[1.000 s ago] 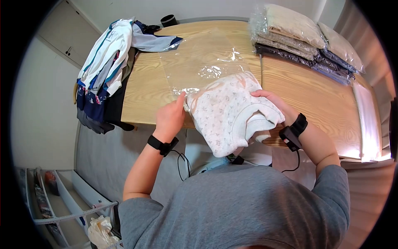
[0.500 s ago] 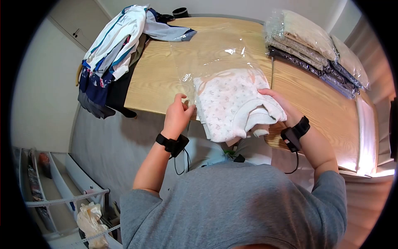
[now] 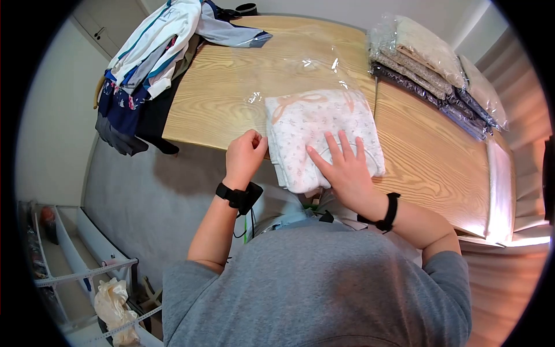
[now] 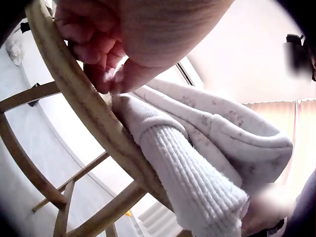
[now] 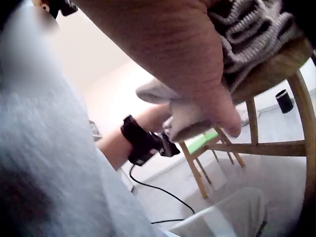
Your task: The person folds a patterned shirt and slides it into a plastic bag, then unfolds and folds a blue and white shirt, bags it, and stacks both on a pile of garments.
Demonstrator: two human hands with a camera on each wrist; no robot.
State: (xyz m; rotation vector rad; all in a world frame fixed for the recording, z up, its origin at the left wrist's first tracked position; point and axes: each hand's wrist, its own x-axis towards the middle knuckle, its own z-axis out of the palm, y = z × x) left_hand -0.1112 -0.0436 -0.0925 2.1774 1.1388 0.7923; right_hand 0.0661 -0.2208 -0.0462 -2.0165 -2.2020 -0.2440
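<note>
A folded white sweatshirt (image 3: 312, 124) with small flowers and a peach bow print lies at the table's front edge. My right hand (image 3: 350, 173) rests flat on its neckline part, fingers spread. Left of the garment, my left hand (image 3: 245, 156) has its fingers curled and pinches the edge of a clear plastic bag (image 3: 306, 62), which lies spread behind and around the sweatshirt. In the left wrist view, the thumb and fingers of the left hand (image 4: 108, 49) meet right beside the table rim, above a ribbed cuff (image 4: 192, 177) of the sweatshirt.
Several bagged, folded garments (image 3: 428, 55) are stacked at the back right of the wooden table (image 3: 202, 110). A pile of loose clothes (image 3: 156, 46) hangs over the left corner. Flat clear bags (image 3: 499, 185) lie along the right edge. A compartment organizer (image 3: 87, 260) stands at lower left.
My right hand has let go of the sweatshirt's right edge and moved left onto its top, pressing flat. The neckline end now lies folded down. My left hand's fingers have curled in.
</note>
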